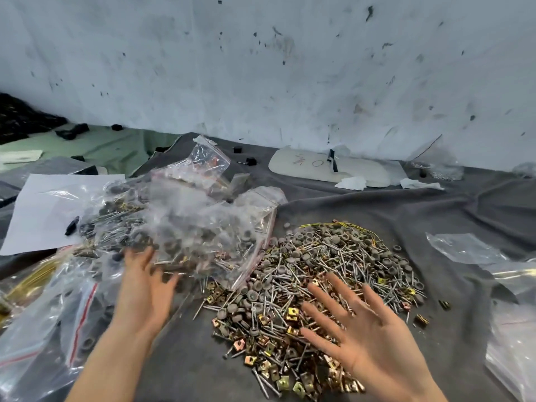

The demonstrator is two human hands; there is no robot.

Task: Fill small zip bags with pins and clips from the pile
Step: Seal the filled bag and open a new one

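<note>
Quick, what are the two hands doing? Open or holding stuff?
Left hand: open, blurred, fingertips against the heap of filled bags.
Right hand: open, fingers spread over the pile of pins and clips, holding nothing.

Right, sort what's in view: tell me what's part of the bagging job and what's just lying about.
Job: pile of pins and clips, filled zip bags, empty zip bag.
Lying about: paper sheet, white foam pad, crumpled tissue, black pieces.
</note>
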